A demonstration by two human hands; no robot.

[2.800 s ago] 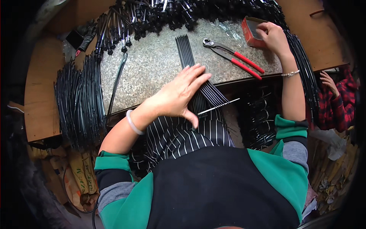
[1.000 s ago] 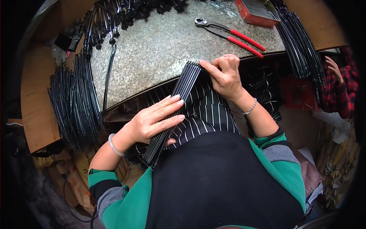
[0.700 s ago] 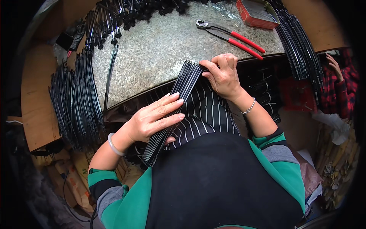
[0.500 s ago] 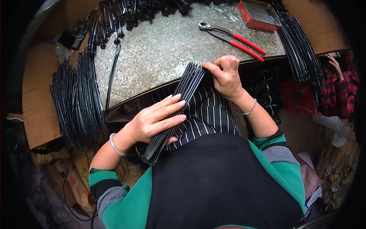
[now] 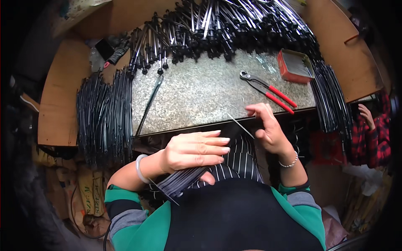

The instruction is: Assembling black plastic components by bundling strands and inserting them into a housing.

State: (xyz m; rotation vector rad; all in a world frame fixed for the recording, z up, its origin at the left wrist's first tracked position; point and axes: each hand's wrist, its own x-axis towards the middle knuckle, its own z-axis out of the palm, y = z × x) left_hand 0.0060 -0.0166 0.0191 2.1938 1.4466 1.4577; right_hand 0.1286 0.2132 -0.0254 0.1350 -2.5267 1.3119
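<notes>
My left hand (image 5: 197,151) is wrapped over a bundle of thin black strips (image 5: 182,180), fingers on top and thumb below, above the striped apron on my lap. A thin metal wire (image 5: 166,193) crosses the bundle's near end. Another thin wire (image 5: 240,124) slants by the table edge, beside my right hand; a dark shape lies behind it, and my fingers hide how it joins the bundle. My right hand (image 5: 270,129) is raised with thumb and fingers apart, the thumb close to that wire's lower end. Whether they touch, I cannot tell.
Red-handled pliers (image 5: 272,94) and a red tin of thin wires (image 5: 295,67) lie on the speckled tabletop (image 5: 188,96). Black strips (image 5: 104,113) hang over the left edge, more (image 5: 333,96) over the right. Black-capped rods (image 5: 217,29) fill the back. Another person's hand (image 5: 366,116) shows far right.
My view has shifted, showing more of the table's back. The bundle has tilted lower, and my left hand has turned more across it. My right hand has left the bundle's far end, its fingers spreading.
</notes>
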